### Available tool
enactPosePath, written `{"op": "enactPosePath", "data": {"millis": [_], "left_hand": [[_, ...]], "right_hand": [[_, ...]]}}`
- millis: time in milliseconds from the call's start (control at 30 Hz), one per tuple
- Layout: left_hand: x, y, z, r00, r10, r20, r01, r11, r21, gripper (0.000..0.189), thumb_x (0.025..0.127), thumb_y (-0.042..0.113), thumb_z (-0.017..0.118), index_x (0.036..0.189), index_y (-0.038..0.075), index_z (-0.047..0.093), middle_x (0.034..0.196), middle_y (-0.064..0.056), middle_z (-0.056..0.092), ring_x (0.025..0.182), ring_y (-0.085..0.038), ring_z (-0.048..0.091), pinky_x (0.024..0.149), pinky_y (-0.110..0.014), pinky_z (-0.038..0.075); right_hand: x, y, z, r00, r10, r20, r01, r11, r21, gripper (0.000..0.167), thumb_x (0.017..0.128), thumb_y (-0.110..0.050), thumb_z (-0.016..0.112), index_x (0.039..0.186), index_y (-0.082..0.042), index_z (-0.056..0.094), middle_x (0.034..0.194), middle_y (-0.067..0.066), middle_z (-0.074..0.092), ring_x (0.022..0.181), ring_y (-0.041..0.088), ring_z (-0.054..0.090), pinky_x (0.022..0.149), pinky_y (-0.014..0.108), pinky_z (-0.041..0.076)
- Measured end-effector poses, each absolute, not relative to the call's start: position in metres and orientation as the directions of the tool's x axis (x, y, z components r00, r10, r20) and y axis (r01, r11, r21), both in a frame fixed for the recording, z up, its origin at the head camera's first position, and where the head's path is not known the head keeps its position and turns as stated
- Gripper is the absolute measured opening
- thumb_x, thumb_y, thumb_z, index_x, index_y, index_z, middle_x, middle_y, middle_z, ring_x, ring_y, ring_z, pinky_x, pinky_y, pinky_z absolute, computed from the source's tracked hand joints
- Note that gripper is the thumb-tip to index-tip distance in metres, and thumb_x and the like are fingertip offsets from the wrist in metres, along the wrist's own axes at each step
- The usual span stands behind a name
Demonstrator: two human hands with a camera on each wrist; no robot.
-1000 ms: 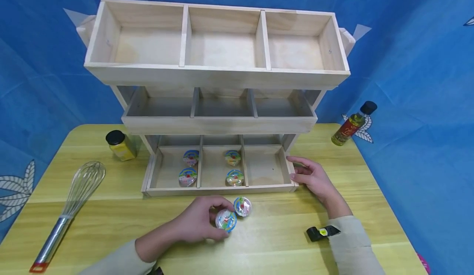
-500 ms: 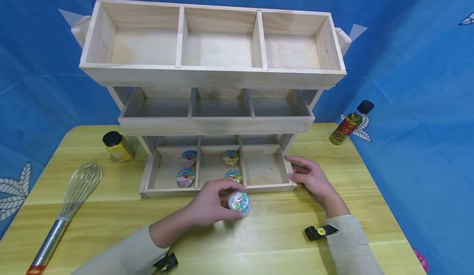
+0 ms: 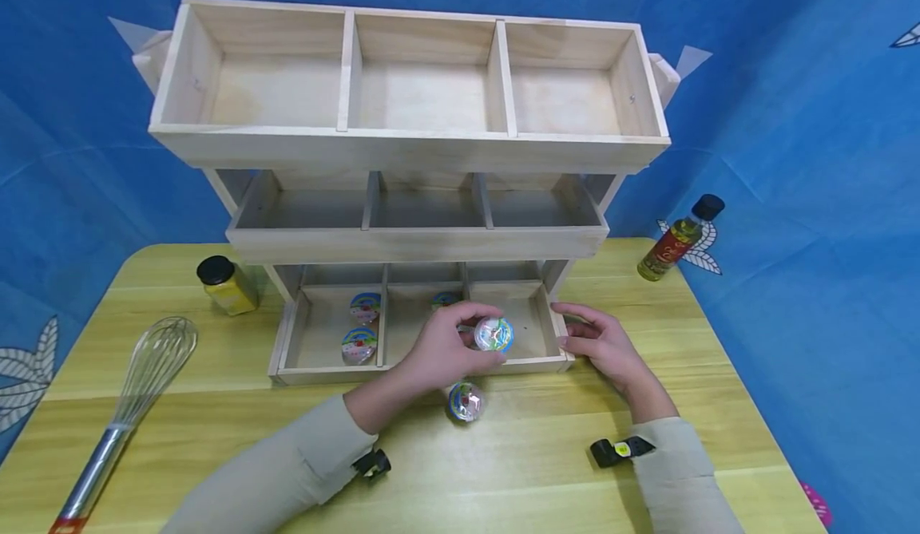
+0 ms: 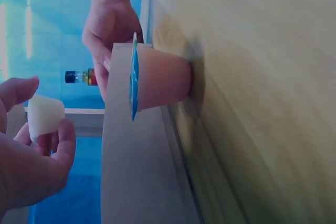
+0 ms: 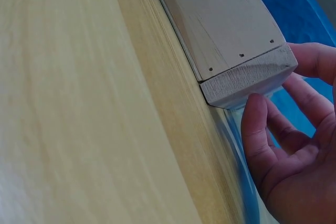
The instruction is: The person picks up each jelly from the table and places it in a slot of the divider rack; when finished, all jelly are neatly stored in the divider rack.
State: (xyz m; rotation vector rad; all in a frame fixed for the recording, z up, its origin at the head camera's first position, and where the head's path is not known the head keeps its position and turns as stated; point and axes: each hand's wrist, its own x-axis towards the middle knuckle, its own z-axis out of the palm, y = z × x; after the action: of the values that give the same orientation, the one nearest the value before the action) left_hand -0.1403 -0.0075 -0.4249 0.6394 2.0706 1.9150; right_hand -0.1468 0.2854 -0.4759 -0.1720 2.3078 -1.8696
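Observation:
My left hand (image 3: 442, 346) pinches a jelly cup (image 3: 494, 334) with a foil lid between thumb and fingers. It is over the right compartment of the wooden rack's bottom tier (image 3: 323, 376). In the left wrist view the held cup shows as pale white. A pinkish jelly cup (image 3: 465, 402) stands on the table just in front of the tier. Two jelly cups (image 3: 358, 346) sit in the left compartment. In the middle one, a cup (image 3: 446, 300) shows partly behind my left hand. My right hand (image 3: 607, 348) rests with loose fingers against the tier's right end (image 5: 249, 80).
The rack's middle tier (image 3: 417, 243) and top tier (image 3: 410, 151) overhang the bottom one. A whisk (image 3: 136, 406) and a yellow jar with a black lid (image 3: 228, 285) are on the left. An oil bottle (image 3: 676, 243) stands at the back right.
My left hand has carried the jelly cup from the table, forward and right, over the bottom tier's right compartment. The other cup on the table stays in place. My right hand has not moved.

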Motion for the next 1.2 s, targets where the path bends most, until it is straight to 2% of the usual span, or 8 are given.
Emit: {"op": "enactPosePath", "data": {"millis": [133,367,533,767,900,1200], "left_hand": [[-0.151,0.006,-0.427,-0.897,0.428,0.107,0.158,0.084,0.984,0.053,0.073,-0.004,0.085,0.122,0.001,0.067,0.112,-0.011,0.064,0.084,-0.025,0.065,0.068,-0.029,0.059],[-0.169,0.029,-0.439,-0.931,0.342,0.131,0.203,0.183,0.962,0.052,0.072,0.003,0.088,0.121,0.003,0.068,0.105,-0.005,0.065,0.087,-0.018,0.064,0.074,-0.025,0.057],[-0.179,0.047,-0.449,-0.955,0.270,0.123,0.185,0.220,0.958,0.054,0.070,0.003,0.089,0.119,0.003,0.068,0.102,-0.005,0.067,0.085,-0.016,0.063,0.072,-0.025,0.056],[-0.188,0.069,-0.457,-0.972,0.198,0.124,0.186,0.333,0.924,0.054,0.066,0.012,0.093,0.116,0.009,0.071,0.103,0.000,0.070,0.089,-0.014,0.064,0.079,-0.023,0.053],[-0.191,0.078,-0.460,-0.980,0.146,0.134,0.184,0.424,0.887,0.052,0.065,0.014,0.093,0.113,0.010,0.072,0.101,-0.001,0.071,0.090,-0.016,0.065,0.082,-0.025,0.052],[-0.195,0.092,-0.467,-0.990,0.120,0.071,0.118,0.450,0.885,0.052,0.064,0.006,0.092,0.112,0.005,0.072,0.099,-0.006,0.071,0.092,-0.021,0.065,0.084,-0.028,0.053]], "right_hand": [[-0.147,0.286,-0.478,-0.979,-0.191,-0.064,0.023,0.208,-0.978,0.055,0.087,0.002,0.072,0.139,0.002,0.055,0.130,0.022,0.054,0.097,0.021,0.060,0.076,0.026,0.055],[-0.147,0.287,-0.478,-0.980,-0.185,-0.069,0.030,0.201,-0.979,0.055,0.086,0.002,0.072,0.139,0.001,0.056,0.134,0.018,0.053,0.097,0.021,0.060,0.077,0.025,0.055],[-0.146,0.287,-0.477,-0.981,-0.187,-0.060,0.022,0.200,-0.979,0.055,0.086,0.002,0.072,0.138,0.003,0.055,0.135,0.021,0.052,0.097,0.020,0.060,0.076,0.025,0.055],[-0.145,0.285,-0.476,-0.979,-0.194,-0.056,0.019,0.190,-0.982,0.055,0.086,0.004,0.071,0.139,0.004,0.054,0.143,0.021,0.048,0.098,0.022,0.058,0.077,0.024,0.053],[-0.144,0.285,-0.475,-0.979,-0.193,-0.063,0.025,0.192,-0.981,0.055,0.087,0.003,0.071,0.139,0.003,0.054,0.142,0.022,0.049,0.098,0.021,0.058,0.076,0.024,0.054],[-0.146,0.285,-0.476,-0.981,-0.184,-0.058,0.024,0.185,-0.982,0.055,0.087,0.003,0.071,0.139,0.002,0.055,0.134,0.021,0.052,0.095,0.020,0.059,0.073,0.024,0.054]]}}
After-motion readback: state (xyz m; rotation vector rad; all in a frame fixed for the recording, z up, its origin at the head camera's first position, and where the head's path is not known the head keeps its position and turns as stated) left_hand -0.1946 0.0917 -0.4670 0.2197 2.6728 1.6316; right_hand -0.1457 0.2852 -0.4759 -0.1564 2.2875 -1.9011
